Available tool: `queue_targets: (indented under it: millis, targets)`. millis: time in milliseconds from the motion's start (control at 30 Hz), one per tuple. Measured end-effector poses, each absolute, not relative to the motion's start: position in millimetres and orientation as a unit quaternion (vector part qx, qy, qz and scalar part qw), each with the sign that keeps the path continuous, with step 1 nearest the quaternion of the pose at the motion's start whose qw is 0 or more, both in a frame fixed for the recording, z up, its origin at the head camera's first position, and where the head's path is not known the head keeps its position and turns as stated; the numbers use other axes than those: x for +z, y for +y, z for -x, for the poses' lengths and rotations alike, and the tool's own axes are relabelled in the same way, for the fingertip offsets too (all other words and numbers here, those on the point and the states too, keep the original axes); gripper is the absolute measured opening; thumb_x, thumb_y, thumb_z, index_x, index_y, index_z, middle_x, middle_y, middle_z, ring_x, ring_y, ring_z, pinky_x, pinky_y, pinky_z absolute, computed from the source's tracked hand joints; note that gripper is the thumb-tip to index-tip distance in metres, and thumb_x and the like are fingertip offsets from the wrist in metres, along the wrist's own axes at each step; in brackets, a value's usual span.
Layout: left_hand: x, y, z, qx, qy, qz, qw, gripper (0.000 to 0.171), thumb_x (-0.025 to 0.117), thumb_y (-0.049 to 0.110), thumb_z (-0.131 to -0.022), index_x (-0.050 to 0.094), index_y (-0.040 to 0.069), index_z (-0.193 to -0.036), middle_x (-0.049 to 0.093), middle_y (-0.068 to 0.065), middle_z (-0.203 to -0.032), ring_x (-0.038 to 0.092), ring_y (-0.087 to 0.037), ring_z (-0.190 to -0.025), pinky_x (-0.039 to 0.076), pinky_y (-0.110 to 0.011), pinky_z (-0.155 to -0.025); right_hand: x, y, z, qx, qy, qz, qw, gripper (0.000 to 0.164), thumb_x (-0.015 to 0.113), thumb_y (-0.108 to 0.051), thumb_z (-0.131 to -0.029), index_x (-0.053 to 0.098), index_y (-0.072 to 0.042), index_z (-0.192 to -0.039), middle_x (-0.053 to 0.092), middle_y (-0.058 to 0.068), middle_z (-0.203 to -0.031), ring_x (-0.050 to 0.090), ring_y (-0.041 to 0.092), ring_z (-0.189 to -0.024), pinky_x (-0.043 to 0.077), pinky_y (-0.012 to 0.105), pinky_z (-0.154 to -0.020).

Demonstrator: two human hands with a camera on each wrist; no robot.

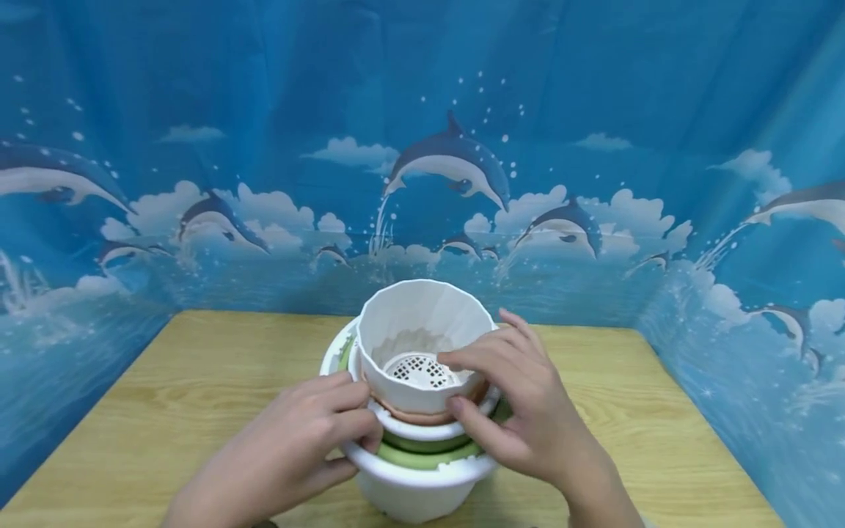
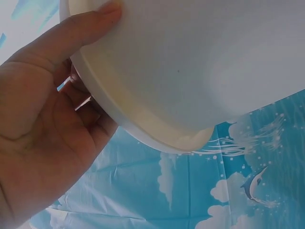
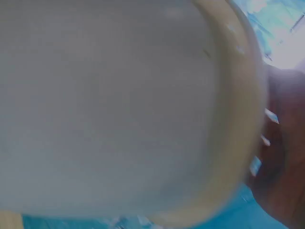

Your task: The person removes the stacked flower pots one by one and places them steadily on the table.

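Pots (image 1: 405,397) between both hands' fingers (image 1: 480,358)

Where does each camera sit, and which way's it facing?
Head: worn on head, looks forward and down at nested flowerpots; left hand, right hand, forearms show.
Left wrist: on left wrist, faces a white flowerpot from outside; left hand shows.
Right wrist: on right wrist, faces white flowerpot, blurred; part of right hand shows.
Both wrist views share: white flowerpot, blue backdrop.
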State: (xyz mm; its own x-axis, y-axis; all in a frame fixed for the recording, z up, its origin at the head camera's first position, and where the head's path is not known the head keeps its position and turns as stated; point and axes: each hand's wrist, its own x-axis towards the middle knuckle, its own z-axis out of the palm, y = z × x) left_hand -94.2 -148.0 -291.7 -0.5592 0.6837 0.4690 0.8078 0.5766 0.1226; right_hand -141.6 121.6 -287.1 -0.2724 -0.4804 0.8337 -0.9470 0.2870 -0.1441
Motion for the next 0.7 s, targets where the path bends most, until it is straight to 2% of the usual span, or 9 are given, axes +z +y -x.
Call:
queue_targets:
  millis: [67,167,400,700]
  targets:
    - [-291.6,-148.4,93.9,-0.164,-0.867,0.431,0.188,0.027,0.086,0.026,-0.076,0.062,0.032,-0.086,0.047,0.021,-0.089,0.044,0.001,-0.081,0.047,-0.021,-0.071,-283.5,127.1,140.5,0.328,-0.719,-0.507,0.345,0.021,0.066,-0.018,-0.092,0.071,-0.014,-0.112,0.069,-0.003,-0.102,0.061,0.017,-0.099,0.031,0.05,-0.116]
    - [-291.9,-148.8,93.4,-0.165,-0.866,0.433,0.189,0.026,0.086,0.027,-0.076,0.062,0.032,-0.087,0.047,0.021,-0.09,0.044,0.001,-0.081,0.047,-0.021,-0.071,-281.1,130.0,139.9,0.324,-0.705,-0.529,0.343,0.016,0.065,-0.014,-0.095,0.073,-0.012,-0.109,0.07,0.001,-0.103,0.063,0.019,-0.099,0.035,0.046,-0.115]
    - [-292.1,-148.0,93.4,-0.164,-0.867,0.432,0.188,0.027,0.087,0.025,-0.075,0.063,0.031,-0.087,0.048,0.021,-0.09,0.045,0.001,-0.082,0.048,-0.021,-0.071,-280.9,127.1,138.1,0.31,-0.691,-0.535,0.374,0.013,0.064,-0.016,-0.097,0.073,-0.01,-0.104,0.07,0.0,-0.095,0.062,0.018,-0.095,0.038,0.041,-0.113]
    - [-292.5,-147.7,94.0,-0.157,-0.866,0.433,0.194,0.028,0.087,0.025,-0.075,0.062,0.031,-0.087,0.046,0.02,-0.09,0.044,0.0,-0.081,0.047,-0.022,-0.07,-277.2,127.4,132.6,0.307,-0.687,-0.502,0.427,0.017,0.062,-0.022,-0.099,0.074,-0.01,-0.099,0.071,0.0,-0.091,0.061,0.022,-0.09,0.039,0.038,-0.11]
